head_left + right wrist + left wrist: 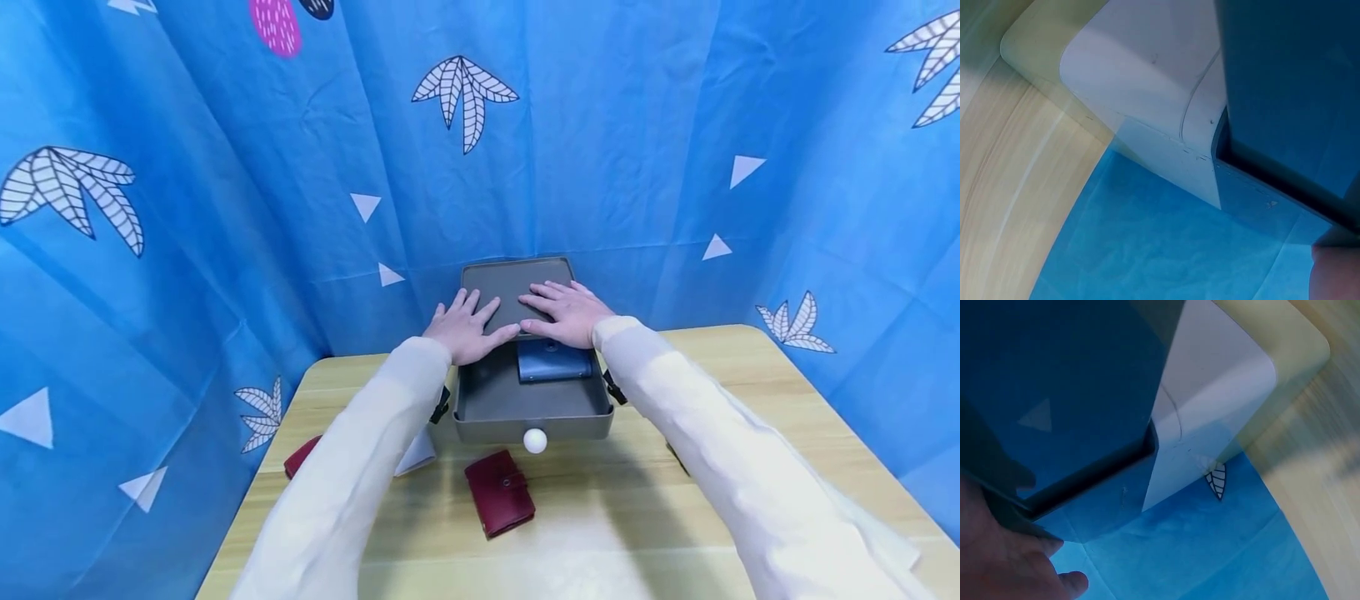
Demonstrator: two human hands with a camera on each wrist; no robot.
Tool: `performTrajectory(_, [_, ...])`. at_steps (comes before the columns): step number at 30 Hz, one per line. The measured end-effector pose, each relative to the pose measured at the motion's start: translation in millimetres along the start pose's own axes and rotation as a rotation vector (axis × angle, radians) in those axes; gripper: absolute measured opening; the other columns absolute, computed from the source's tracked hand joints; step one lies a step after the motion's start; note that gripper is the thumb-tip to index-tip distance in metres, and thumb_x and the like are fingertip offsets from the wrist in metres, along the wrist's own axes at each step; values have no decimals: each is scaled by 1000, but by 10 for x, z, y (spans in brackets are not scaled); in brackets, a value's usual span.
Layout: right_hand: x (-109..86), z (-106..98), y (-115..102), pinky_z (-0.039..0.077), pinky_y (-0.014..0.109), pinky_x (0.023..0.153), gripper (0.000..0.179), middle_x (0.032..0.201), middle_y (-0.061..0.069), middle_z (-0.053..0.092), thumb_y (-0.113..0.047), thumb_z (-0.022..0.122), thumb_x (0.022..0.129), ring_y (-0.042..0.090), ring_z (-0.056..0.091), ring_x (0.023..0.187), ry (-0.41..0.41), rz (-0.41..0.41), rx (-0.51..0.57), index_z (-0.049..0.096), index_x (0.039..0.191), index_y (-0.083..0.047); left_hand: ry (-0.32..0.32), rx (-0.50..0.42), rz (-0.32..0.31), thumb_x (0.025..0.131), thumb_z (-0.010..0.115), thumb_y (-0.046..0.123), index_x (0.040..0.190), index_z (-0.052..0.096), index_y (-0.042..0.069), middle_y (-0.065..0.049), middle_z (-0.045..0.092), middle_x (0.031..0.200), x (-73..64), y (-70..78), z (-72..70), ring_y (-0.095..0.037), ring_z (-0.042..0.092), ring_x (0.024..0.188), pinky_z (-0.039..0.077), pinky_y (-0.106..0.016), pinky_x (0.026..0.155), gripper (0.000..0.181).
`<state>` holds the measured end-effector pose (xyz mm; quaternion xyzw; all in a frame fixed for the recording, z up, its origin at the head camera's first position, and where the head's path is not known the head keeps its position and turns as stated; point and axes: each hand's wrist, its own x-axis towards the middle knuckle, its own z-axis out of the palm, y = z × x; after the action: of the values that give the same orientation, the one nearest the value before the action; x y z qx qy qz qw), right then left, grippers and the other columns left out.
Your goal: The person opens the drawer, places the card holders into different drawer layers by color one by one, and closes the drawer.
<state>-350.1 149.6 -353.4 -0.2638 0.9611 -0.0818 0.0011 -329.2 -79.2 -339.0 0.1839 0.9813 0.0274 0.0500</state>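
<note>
In the head view a small grey drawer unit stands near the back of the table, its top panel [517, 279] lying under both hands. The left hand [465, 329] rests on the left front of that top with its fingers spread. On the right front, the right hand [566, 312] lies likewise, fingers extended. Toward the person, the grey drawer [487, 400] with a white round knob [535, 441] is pulled out. Inside it lies a blue snap wallet [555, 361], partly hidden by the right hand. The unit's pale side [1222, 381] shows in the left wrist view.
A burgundy snap wallet [500, 493] lies on the wooden table [570, 533] in front of the drawer. Left of it are a white flat item [416, 452] and a red item [302, 456], both partly behind the left sleeve. A blue patterned curtain [622, 167] hangs behind.
</note>
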Motion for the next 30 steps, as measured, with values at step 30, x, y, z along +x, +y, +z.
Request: performTrajectory(30, [11,38,19,2,50,116,78,158,-1,22,-77,23,89,21,12,146,12,-2,4,30,151,-32,41,30,-24,78,8,88,154,17,33,-7,10,161,71,-12,113,-27,-2,147,-1,-53,115,94])
